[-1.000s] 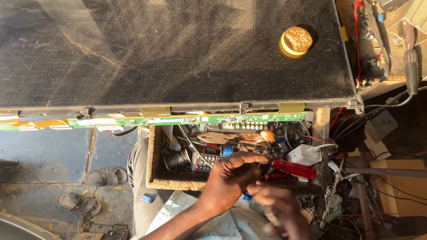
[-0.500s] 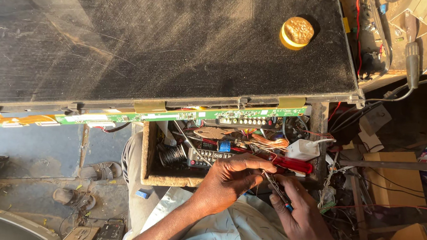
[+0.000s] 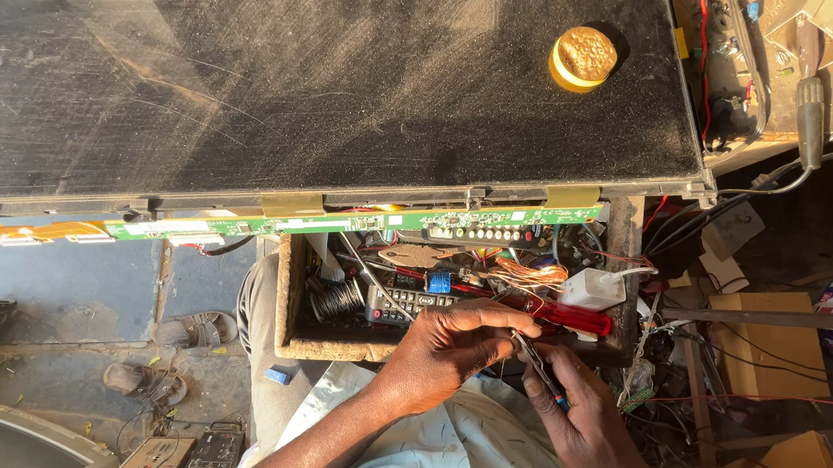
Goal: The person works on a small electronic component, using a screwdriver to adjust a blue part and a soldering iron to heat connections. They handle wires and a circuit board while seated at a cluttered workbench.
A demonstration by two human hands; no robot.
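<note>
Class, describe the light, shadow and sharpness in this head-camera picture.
Head view: hard sunlight streaks pale glare across the dusty black panel; the yellow tin casts a short dark shadow; both hands, left hand and right hand, are sharp; the right edge falls into deep shade.

Both hands met over a wooden box point(image 3: 287, 303) of parts. The left hand point(image 3: 453, 344) and right hand point(image 3: 585, 412) pinched a thin tool point(image 3: 537, 362) together.

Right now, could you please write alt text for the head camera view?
A person's left hand and right hand meet over a small thin tool, above a wooden box of wires and parts. A large dark panel with a green circuit strip fills the top.
</note>
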